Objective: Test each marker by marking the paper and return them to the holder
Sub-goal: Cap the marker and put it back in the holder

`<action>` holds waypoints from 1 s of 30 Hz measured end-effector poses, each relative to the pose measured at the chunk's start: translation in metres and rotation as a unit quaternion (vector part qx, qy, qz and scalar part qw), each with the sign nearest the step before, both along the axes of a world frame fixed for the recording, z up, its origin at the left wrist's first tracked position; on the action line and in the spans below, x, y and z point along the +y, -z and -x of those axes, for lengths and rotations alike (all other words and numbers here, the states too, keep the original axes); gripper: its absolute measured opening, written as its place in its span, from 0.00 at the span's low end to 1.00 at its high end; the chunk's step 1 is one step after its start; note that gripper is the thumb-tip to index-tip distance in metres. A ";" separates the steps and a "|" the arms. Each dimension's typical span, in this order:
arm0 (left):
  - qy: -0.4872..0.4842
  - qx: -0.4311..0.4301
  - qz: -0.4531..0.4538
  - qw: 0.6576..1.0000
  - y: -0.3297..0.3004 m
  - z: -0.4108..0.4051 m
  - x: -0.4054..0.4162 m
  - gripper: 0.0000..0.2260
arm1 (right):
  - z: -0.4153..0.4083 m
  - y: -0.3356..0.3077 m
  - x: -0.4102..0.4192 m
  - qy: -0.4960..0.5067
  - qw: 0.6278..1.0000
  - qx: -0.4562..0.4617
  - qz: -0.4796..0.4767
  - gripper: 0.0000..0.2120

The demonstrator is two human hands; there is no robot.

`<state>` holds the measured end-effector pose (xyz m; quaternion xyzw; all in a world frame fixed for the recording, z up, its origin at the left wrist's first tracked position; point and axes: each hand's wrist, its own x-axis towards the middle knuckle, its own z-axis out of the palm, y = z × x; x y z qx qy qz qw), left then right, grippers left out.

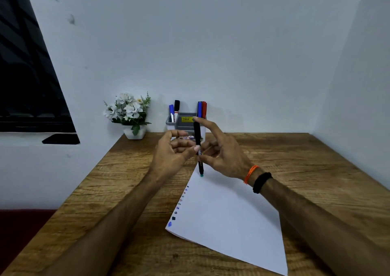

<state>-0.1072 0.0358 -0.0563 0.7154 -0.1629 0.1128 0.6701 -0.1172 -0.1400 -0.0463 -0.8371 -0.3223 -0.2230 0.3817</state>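
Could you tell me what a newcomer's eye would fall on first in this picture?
Probably the black marker held upright mid-frame, pinched by both the left hand and right hand, its teal tip just over the far corner of the paper. Next, the row of coloured test marks down the paper's left edge, and the holder against the wall behind.

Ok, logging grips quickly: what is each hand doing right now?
Left hand: pinching the black marker.
Right hand: also holding that marker, forefinger straight.
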 end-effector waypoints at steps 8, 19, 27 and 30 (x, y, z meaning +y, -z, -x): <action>-0.104 -0.010 -0.380 0.919 0.022 -0.018 0.018 0.24 | -0.031 -0.022 -0.011 0.095 0.994 0.029 -0.045 0.45; -0.109 0.002 -0.560 0.821 0.048 -0.041 0.020 0.29 | -0.114 -0.055 -0.008 0.158 0.985 -0.027 -0.062 0.45; -0.111 0.000 -0.552 0.826 0.049 -0.042 0.021 0.29 | -0.141 -0.051 0.003 0.195 0.980 -0.037 -0.031 0.45; -0.112 0.000 -0.553 0.826 0.050 -0.043 0.021 0.29 | -0.145 -0.044 0.002 0.203 0.979 -0.032 -0.013 0.45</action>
